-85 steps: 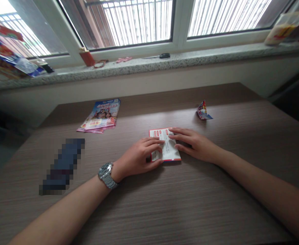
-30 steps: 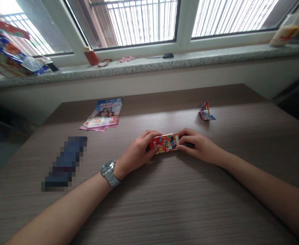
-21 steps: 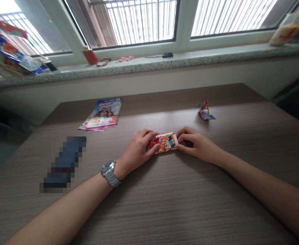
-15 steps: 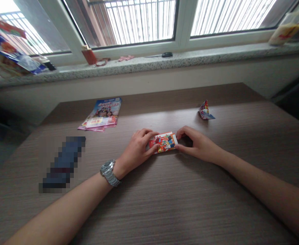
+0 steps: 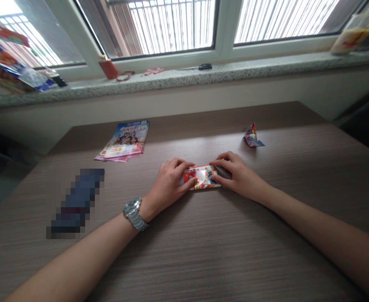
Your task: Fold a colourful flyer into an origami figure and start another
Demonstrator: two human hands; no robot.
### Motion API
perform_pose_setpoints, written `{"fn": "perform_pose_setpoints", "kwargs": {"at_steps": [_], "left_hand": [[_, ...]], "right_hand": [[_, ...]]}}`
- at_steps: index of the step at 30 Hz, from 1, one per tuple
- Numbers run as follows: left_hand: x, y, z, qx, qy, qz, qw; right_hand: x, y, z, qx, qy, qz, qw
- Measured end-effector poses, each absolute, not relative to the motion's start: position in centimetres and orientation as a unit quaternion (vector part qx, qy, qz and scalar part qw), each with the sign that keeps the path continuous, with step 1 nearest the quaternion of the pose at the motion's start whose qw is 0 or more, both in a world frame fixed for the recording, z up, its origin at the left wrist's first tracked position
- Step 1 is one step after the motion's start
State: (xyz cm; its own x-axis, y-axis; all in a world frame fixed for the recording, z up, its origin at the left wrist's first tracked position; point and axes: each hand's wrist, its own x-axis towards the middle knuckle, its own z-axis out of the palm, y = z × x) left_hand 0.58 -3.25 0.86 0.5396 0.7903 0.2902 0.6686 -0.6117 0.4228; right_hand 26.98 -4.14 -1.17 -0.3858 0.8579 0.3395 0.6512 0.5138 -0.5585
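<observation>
A small folded piece of printed paper (image 5: 203, 178), red, white and multicoloured, lies on the brown table between my hands. My left hand (image 5: 175, 178) grips its left end, thumb on the near side and fingers along the far edge. At the right end my right hand (image 5: 233, 174) holds it the same way, with the thumb on top near the corner. A silver watch (image 5: 136, 213) is on my left wrist. Beyond my right hand stands a folded paper piece (image 5: 252, 136) with a pointed top.
A stack of colourful flyers (image 5: 126, 140) lies at the back left of the table (image 5: 184, 251). Nearer on the left is a dark pixelated object (image 5: 79, 199). The stone windowsill (image 5: 172, 79) holds a red item (image 5: 108, 68), scissors (image 5: 205, 66) and a plastic package (image 5: 11, 67).
My right hand has moved left onto the paper's right end, its thumb now over the print. The raised right flap now lies flat. My left hand has stayed in place.
</observation>
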Motion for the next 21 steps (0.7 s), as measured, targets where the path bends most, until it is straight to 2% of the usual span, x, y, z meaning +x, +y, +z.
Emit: {"fn": "perform_pose_setpoints", "kwargs": {"at_steps": [21], "left_hand": [[0.57, -3.34, 1.09, 0.873, 0.397, 0.229, 0.164]], "right_hand": [[26.74, -4.57, -0.38, -0.451, -0.802, 0.231, 0.315]]}}
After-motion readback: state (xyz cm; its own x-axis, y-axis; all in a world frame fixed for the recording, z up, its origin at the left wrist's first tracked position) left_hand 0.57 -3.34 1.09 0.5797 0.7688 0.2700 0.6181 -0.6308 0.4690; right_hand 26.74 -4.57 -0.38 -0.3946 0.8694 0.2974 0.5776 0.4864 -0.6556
